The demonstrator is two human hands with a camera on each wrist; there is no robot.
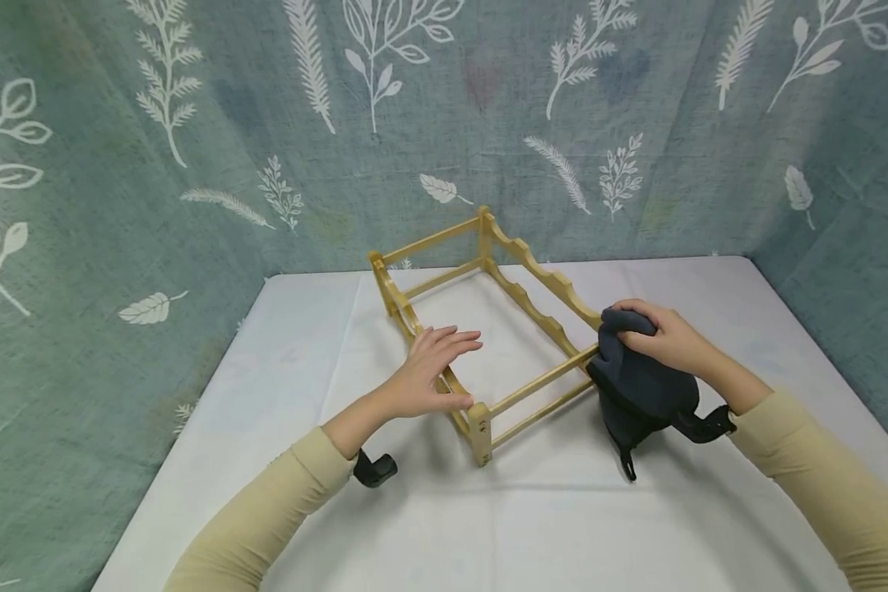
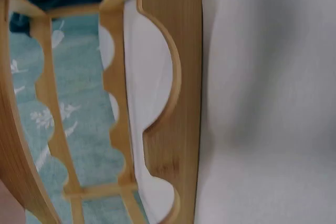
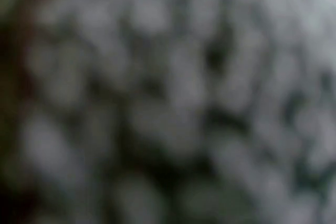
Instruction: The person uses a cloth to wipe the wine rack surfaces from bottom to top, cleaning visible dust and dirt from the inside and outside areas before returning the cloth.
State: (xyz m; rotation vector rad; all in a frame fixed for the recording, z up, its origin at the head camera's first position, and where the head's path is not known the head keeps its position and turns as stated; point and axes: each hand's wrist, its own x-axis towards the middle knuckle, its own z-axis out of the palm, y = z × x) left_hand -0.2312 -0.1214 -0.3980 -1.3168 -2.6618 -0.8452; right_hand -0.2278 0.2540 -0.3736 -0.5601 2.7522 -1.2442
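A light wooden rack [image 1: 479, 432] with scalloped rails stands angled on the white table. My right hand [image 1: 666, 337] grips a folded dark grey cloth [image 1: 636, 386], which has a small loop at its lower end, against the rack's right near corner. My left hand [image 1: 432, 374], its fingers spread and fairly straight, is over the left rail by the near corner post; whether the thumb touches the wood is unclear. The left wrist view shows the scalloped rail [image 2: 186, 103] close up. Lumpy, blurred grey cloth [image 3: 173, 98] fills the right wrist view.
The white-covered table [image 1: 318, 345] extends around the rack on all sides. Green-blue fabric [image 1: 444, 123] with white leaf prints hangs behind the table and along both sides. A black wrist-camera mount [image 1: 375, 470] sticks out below the left wrist.
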